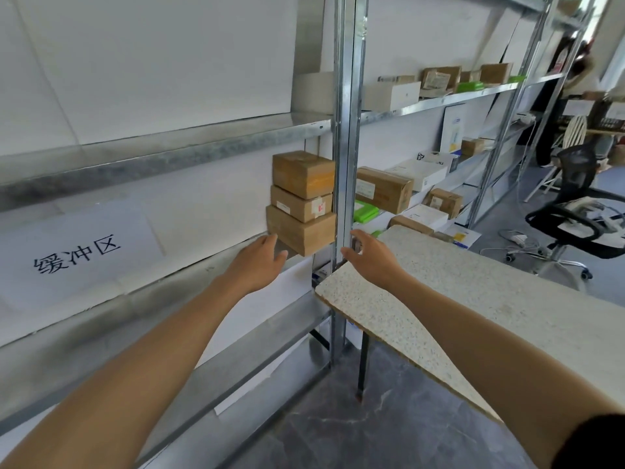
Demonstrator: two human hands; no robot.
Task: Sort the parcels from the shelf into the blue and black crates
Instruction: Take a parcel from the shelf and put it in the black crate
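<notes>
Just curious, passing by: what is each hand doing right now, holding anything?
Left hand: open, holding nothing, by the bottom box.
Right hand: open, holding nothing.

The upright (345, 147) hides the right edges of the stacked parcels (301, 198); the distant person (580, 67) is blurred.

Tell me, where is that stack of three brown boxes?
In the head view, the parcel stack stands mid-frame on the shelf, just left of the metal upright, just beyond the left hand.
</notes>
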